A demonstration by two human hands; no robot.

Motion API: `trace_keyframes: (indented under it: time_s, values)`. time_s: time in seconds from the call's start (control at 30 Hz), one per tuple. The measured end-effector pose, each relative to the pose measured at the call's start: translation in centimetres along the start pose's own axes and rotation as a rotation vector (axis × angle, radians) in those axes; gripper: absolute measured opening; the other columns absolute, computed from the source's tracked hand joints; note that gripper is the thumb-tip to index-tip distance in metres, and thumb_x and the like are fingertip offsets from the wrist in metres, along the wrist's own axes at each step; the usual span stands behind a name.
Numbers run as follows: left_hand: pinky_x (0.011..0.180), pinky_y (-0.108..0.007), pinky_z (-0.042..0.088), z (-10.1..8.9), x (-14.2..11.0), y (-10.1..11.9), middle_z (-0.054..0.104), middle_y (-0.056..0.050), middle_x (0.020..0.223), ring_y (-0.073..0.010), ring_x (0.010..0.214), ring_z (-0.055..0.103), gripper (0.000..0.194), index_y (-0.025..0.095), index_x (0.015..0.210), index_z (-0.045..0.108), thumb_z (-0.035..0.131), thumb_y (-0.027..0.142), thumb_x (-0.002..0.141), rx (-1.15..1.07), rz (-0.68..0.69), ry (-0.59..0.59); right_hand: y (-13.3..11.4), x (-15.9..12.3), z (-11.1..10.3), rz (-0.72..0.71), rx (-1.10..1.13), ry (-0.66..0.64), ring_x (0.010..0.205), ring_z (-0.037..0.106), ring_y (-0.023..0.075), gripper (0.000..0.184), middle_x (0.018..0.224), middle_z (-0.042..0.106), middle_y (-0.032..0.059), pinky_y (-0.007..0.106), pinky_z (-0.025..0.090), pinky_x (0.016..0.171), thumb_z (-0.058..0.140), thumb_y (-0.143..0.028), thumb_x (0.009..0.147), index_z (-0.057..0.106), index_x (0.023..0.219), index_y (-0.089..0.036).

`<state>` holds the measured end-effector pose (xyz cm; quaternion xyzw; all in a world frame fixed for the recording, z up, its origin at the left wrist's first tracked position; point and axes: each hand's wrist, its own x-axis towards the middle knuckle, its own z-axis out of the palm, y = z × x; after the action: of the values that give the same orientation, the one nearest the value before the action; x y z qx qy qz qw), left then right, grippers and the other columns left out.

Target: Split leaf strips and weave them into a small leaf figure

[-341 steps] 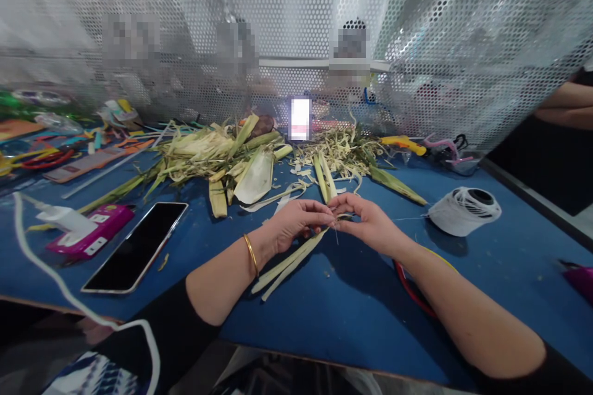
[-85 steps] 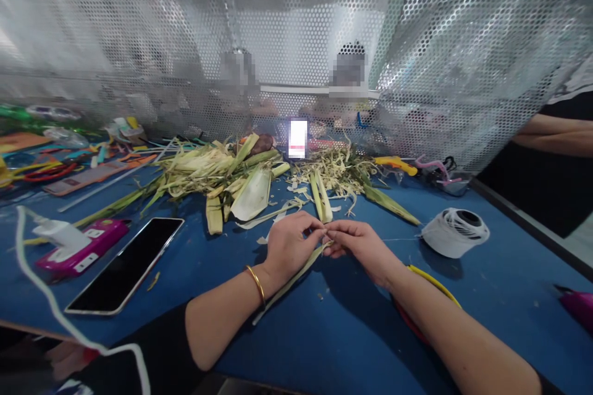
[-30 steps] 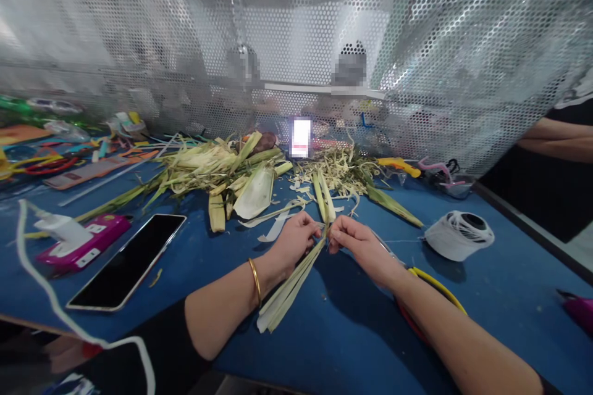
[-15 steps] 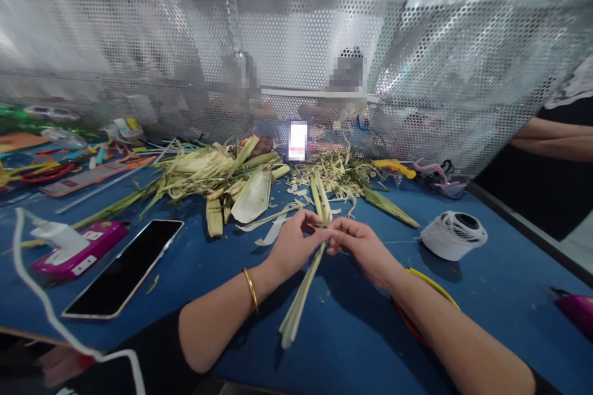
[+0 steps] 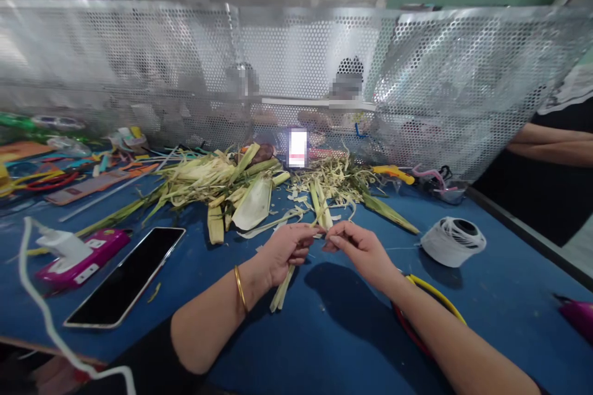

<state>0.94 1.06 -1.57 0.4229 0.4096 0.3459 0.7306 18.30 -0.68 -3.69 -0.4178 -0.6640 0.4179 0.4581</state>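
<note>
My left hand (image 5: pixel 288 252), a gold bangle at its wrist, is closed on a bundle of pale corn husk strips (image 5: pixel 281 291), whose tails hang out below the palm. Close by on its right, my right hand (image 5: pixel 349 245) pinches what looks like thin white thread (image 5: pixel 402 248), which runs over from a spool of white thread (image 5: pixel 454 241). The fingertips of both hands almost meet, and the husk's tied part is hidden by the fingers. Scissors with yellow and red handles (image 5: pixel 438 291) lie partly under my right forearm. Beyond my fingers lie two upright-pointing husk stalks (image 5: pixel 319 202).
Behind are a heap of corn husks (image 5: pixel 199 176) and shredded husk (image 5: pixel 333 176), before a perforated sheet (image 5: pixel 306 43). At left lie a phone (image 5: pixel 127 278), a purple power strip (image 5: pixel 86 259) and a white cable (image 5: pixel 39 302). A person with folded arms (image 5: pixel 551 143) stands at right.
The husk bundle has swung left into my left palm, its tails showing shorter. My left hand has turned, and the fingertips have drawn slightly apart. The view has tilted up a little.
</note>
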Motion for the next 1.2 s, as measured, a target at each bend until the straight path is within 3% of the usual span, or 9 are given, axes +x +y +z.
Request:
trace_keyframes:
  time_s: [0.2, 0.33, 0.5, 0.73, 0.83, 0.97, 1.03, 1.1, 1.2]
  values:
    - [0.041, -0.023, 0.007, 0.1, -0.1, -0.3, 0.028, 0.011, 0.042, -0.0033, 0.039, 0.015, 0.029, 0.016, 0.067, 0.06, 0.076, 0.038, 0.059, 0.1, 0.089, 0.143, -0.8, -0.3, 0.8, -0.097, -0.261, -0.162, 0.073, 0.06, 0.0157, 0.012, 0.075, 0.065, 0.0004, 0.028, 0.046, 0.07, 0.052, -0.024, 0.086, 0.059, 0.077, -0.022]
    - [0.042, -0.023, 0.011, -0.2, -0.1, 0.2, 0.026, 0.011, 0.04, -0.0046, 0.039, 0.017, 0.024, 0.016, 0.067, 0.064, 0.072, 0.037, 0.062, 0.196, 0.18, 0.218, -3.2, -1.9, -1.0, -0.018, -0.557, -0.275, 0.07, 0.061, 0.0173, 0.021, 0.085, 0.068, 0.0019, 0.028, 0.043, 0.064, 0.055, -0.021, 0.08, 0.062, 0.099, -0.025]
    - [0.046, -0.023, 0.018, -0.7, 0.0, 0.8, 0.029, 0.008, 0.042, -0.0073, 0.046, 0.024, 0.023, 0.015, 0.067, 0.069, 0.069, 0.038, 0.065, 0.335, 0.334, 0.3, -3.8, -7.9, -4.9, 0.306, -1.206, -0.014, 0.068, 0.062, 0.0255, 0.02, 0.087, 0.065, 0.0116, 0.032, 0.04, 0.056, 0.058, -0.026, 0.073, 0.064, 0.091, -0.02]
    - [0.048, -0.023, 0.02, -0.7, -0.3, 1.0, 0.036, 0.006, 0.05, -0.0082, 0.05, 0.025, 0.022, 0.015, 0.067, 0.067, 0.069, 0.038, 0.066, 0.386, 0.374, 0.308, -0.6, -10.6, -6.0, 0.485, -1.308, 0.032, 0.084, 0.067, 0.0312, 0.065, 0.106, 0.067, 0.0208, 0.036, 0.046, 0.068, 0.047, -0.005, 0.068, 0.049, 0.133, -0.009]
    - [0.048, -0.023, 0.019, -0.6, -0.6, 1.3, 0.032, 0.007, 0.05, -0.0085, 0.051, 0.024, 0.023, 0.016, 0.065, 0.062, 0.068, 0.039, 0.065, 0.366, 0.378, 0.312, -0.4, -10.5, -6.7, 0.485, -1.093, 0.157, 0.087, 0.068, 0.031, 0.068, 0.108, 0.069, 0.0172, 0.035, 0.048, 0.069, 0.051, -0.012, 0.066, 0.049, 0.135, -0.015]
    - [0.051, -0.023, 0.021, -0.7, -0.7, 1.4, 0.029, 0.006, 0.053, -0.0085, 0.054, 0.024, 0.034, 0.017, 0.053, 0.048, 0.066, 0.042, 0.067, 0.41, 0.471, 0.347, -1.1, -11.3, -5.7, 0.419, -0.419, 0.343, 0.07, 0.065, 0.0236, 0.066, 0.087, 0.07, 0.0057, 0.033, 0.049, 0.061, 0.063, -0.029, 0.067, 0.051, 0.132, -0.025]
    - [0.051, -0.023, 0.02, -0.8, -0.6, 1.4, 0.027, 0.006, 0.054, -0.0085, 0.055, 0.022, 0.038, 0.018, 0.051, 0.042, 0.065, 0.044, 0.068, 0.466, 0.502, 0.362, -1.8, -11.5, -4.0, 0.403, 0.033, 0.324, 0.05, 0.054, 0.0153, 0.068, 0.088, 0.067, 0.0046, 0.029, 0.044, 0.046, 0.072, -0.038, 0.065, 0.052, 0.129, -0.028]
    - [0.051, -0.023, 0.019, -1.0, -0.4, 1.3, 0.026, 0.006, 0.054, -0.0086, 0.054, 0.022, 0.04, 0.018, 0.051, 0.039, 0.063, 0.044, 0.069, 0.542, 0.521, 0.381, -2.5, -11.3, -1.8, 0.388, 0.413, 0.161, 0.045, 0.048, 0.0103, 0.069, 0.089, 0.064, 0.0043, 0.026, 0.039, 0.042, 0.078, -0.039, 0.063, 0.054, 0.127, -0.028]
    - [0.05, -0.024, 0.018, -1.3, -0.2, 1.1, 0.027, 0.006, 0.054, -0.009, 0.054, 0.023, 0.038, 0.018, 0.051, 0.042, 0.059, 0.044, 0.072, 0.624, 0.545, 0.419, -3.5, -10.3, 0.9, 0.376, 0.714, 0.084, 0.039, 0.032, 0.0038, 0.046, 0.072, 0.054, -0.0014, 0.029, 0.047, 0.053, 0.07, -0.047, 0.074, 0.065, 0.114, -0.025]
